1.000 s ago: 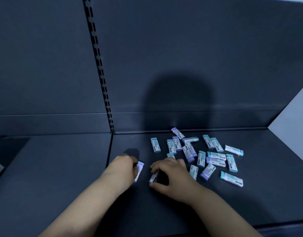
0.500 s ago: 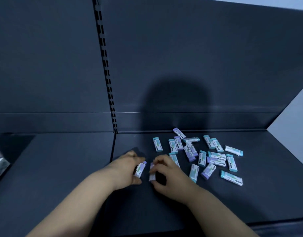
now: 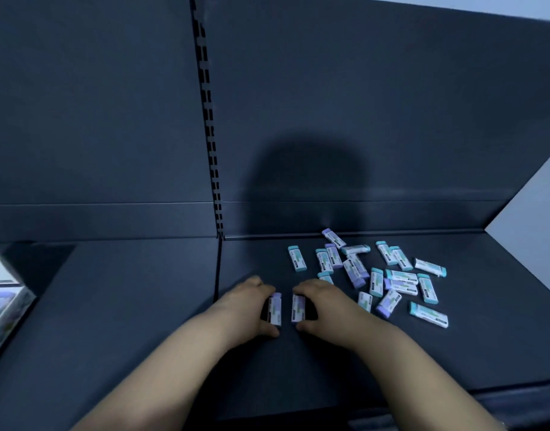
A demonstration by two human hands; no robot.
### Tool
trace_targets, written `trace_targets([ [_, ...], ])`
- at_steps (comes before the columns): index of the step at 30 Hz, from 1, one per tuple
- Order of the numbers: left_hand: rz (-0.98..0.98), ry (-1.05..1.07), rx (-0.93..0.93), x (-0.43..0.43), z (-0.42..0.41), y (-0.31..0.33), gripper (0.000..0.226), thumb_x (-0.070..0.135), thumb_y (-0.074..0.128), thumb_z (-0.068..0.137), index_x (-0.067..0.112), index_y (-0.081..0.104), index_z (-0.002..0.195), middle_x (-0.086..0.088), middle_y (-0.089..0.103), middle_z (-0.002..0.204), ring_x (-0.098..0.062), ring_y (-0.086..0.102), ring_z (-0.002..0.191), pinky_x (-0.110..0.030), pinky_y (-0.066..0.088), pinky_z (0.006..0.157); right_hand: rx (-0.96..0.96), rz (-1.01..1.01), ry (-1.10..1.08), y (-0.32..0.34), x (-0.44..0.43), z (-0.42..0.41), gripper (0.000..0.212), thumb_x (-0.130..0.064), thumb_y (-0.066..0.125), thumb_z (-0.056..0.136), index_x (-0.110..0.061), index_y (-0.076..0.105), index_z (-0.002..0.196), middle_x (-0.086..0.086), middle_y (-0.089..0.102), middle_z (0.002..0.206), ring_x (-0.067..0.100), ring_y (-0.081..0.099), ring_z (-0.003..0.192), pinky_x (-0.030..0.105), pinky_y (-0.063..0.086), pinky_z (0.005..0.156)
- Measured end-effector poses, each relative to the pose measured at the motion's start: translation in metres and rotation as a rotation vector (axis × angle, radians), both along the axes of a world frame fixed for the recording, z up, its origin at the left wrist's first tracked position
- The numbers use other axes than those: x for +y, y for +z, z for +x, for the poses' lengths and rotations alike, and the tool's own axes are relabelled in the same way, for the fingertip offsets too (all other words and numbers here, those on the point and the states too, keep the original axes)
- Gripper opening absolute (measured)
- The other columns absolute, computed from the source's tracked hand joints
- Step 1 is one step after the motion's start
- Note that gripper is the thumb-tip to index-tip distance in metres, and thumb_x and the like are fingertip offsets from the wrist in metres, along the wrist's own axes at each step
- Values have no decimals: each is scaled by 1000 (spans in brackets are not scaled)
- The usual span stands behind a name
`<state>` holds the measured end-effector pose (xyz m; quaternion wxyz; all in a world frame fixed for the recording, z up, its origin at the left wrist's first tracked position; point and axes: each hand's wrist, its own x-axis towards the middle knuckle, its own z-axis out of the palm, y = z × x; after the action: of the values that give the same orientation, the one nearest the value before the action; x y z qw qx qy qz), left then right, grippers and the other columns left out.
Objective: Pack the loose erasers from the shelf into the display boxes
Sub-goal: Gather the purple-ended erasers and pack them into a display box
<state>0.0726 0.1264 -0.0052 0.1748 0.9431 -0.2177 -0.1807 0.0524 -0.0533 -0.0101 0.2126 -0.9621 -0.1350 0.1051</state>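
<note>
Left eraser [image 3: 275, 309] and right eraser [image 3: 298, 307], both purple-ended, side by side with a small gap, just left of loose pile [image 3: 376, 275] on shelf [image 3: 112, 306]. Your left hand [image 3: 245, 303] grip curled round the first, right hand [image 3: 326, 303] grip round the second. You're likely squaring the pair for boxing. Display box [image 3: 6, 303] far left of pile, cut off by frame edge, print unreadable. Palm-side contact hidden.

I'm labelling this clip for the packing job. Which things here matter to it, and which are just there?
In the job:
left hand gripping a purple-capped eraser
right hand gripping a second eraser
pile of loose erasers
display box at the left edge
shelf

Just there:
slotted upright
back panel
</note>
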Motion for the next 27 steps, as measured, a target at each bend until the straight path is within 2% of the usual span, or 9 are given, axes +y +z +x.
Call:
trace_targets([
  [3, -59, -7, 2, 3, 0, -2, 76, 37, 76, 74, 19, 41, 138, -1, 44, 125, -15, 46, 116, -23, 36, 100, 5, 9, -25, 1, 2, -2, 69, -29, 71, 77, -19, 40, 138, 0, 38, 139, 13, 29, 131, 11, 17, 101],
  [8, -137, 4, -24, 9, -3, -7, 72, 41, 78, 69, 24, 46, 131, 5, 45, 117, -11, 48, 107, -26, 43, 94, -30, 53, -87, -1, 7, -5, 71, -28, 75, 74, -19, 42, 136, -1, 42, 138, 12, 33, 129, 9, 18, 101],
  [11, -161, 17, -72, 18, -7, -5, 68, 44, 79, 67, 28, 47, 125, 8, 46, 115, -10, 48, 107, -27, 43, 94, -80, 132, -100, 0, 12, -12, 72, -23, 75, 73, -18, 42, 137, -2, 43, 138, 10, 36, 128, 6, 17, 99],
  [17, -178, 103, -182, 42, -30, 9, 66, 48, 77, 66, 37, 47, 124, 17, 48, 115, -4, 46, 111, -25, 43, 93, -113, 213, 14, 12, 31, -20, 72, -25, 76, 73, -20, 43, 136, -5, 44, 137, 9, 35, 128, 5, 16, 99],
  [20, -220, 167, -205, 62, -44, 19, 64, 48, 78, 65, 39, 49, 122, 22, 49, 110, -3, 47, 110, -28, 42, 96, -111, 278, 75, 24, 47, -19, 69, -27, 76, 73, -24, 45, 135, -9, 43, 136, 3, 34, 126, 7, 17, 101],
  [25, -220, 228, -287, 102, -63, 33, 70, 48, 77, 68, 34, 47, 130, 22, 47, 113, -2, 42, 115, -20, 35, 100, -99, 349, 142, 39, 88, -28, 68, -25, 77, 72, -25, 47, 133, -18, 41, 124, 1, 37, 122, 15, 27, 106],
  [27, -219, 238, -307, 124, -67, 35, 72, 48, 77, 67, 33, 47, 130, 22, 46, 111, -2, 42, 115, -20, 34, 101, -98, 361, 163, 40, 110, -31, 68, -26, 77, 72, -25, 47, 133, -18, 41, 127, -1, 36, 123, 16, 28, 107],
])
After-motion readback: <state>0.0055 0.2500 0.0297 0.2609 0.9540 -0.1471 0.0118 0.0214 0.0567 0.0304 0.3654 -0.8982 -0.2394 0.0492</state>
